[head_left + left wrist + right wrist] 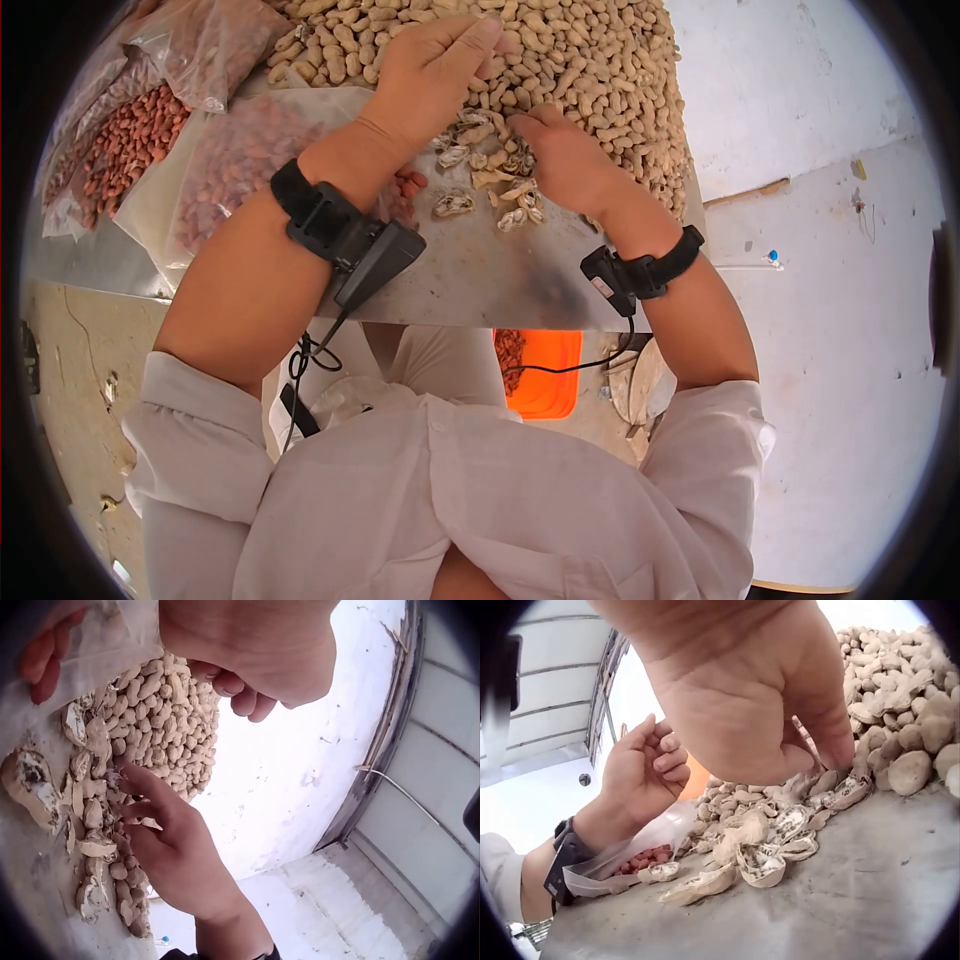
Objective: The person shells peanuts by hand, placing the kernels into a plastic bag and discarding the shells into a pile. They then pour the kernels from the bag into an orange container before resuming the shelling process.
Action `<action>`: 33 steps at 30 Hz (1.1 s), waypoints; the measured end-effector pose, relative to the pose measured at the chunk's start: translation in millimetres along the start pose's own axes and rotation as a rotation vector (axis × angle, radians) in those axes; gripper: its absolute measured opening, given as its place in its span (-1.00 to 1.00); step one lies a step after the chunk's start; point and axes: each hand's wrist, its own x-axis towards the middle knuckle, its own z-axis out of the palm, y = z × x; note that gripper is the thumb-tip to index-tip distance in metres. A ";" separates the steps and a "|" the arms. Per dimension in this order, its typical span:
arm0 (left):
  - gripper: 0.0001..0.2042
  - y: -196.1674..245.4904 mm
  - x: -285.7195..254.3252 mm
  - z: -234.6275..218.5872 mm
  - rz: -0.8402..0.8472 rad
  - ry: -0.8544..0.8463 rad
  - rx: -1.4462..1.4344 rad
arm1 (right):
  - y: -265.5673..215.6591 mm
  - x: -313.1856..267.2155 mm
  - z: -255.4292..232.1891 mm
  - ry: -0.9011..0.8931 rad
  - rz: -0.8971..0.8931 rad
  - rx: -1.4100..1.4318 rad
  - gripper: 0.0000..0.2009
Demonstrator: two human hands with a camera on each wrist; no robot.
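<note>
1. The left hand point(435, 75) is raised over the heap of unshelled peanuts point(600, 80), its fingers bent in toward the palm (whether they hold anything, I cannot tell).
2. The right hand point(572, 165) reaches down to the heap's near edge, its bent fingertips among the shells; I cannot tell whether they pinch one.
3. The heap sits on the far part of a metal table point(480, 278), with broken shells point(453, 204) scattered in front, just beside the right hand.
4. A clear plastic bag point(158, 215) of reddish kernels point(412, 182) lies by the left forearm (a few show at its mouth).
5. Below the table's near edge stands an orange tub point(558, 370).
</note>
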 end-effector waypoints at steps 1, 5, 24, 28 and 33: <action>-0.69 -0.4 0.6 -0.4 -0.003 0.001 -0.002 | -3.6 0.1 -1.9 -0.033 -0.016 0.033 -0.51; -0.69 -0.3 0.7 -1.6 -0.011 0.016 -0.005 | -22.4 -3.9 -17.5 -0.148 -0.040 0.079 -0.50; -0.67 -4.1 2.0 -4.3 -0.096 0.023 -0.058 | -10.0 29.3 -15.4 -0.030 -0.235 0.081 -0.55; -0.67 -3.3 2.4 -6.3 -0.080 0.028 -0.057 | -8.7 34.4 -2.9 -0.025 -0.213 0.062 -0.60; -0.68 1.1 0.4 -3.9 -0.065 0.036 0.003 | -15.4 26.6 -13.9 -0.127 -0.254 0.120 -0.66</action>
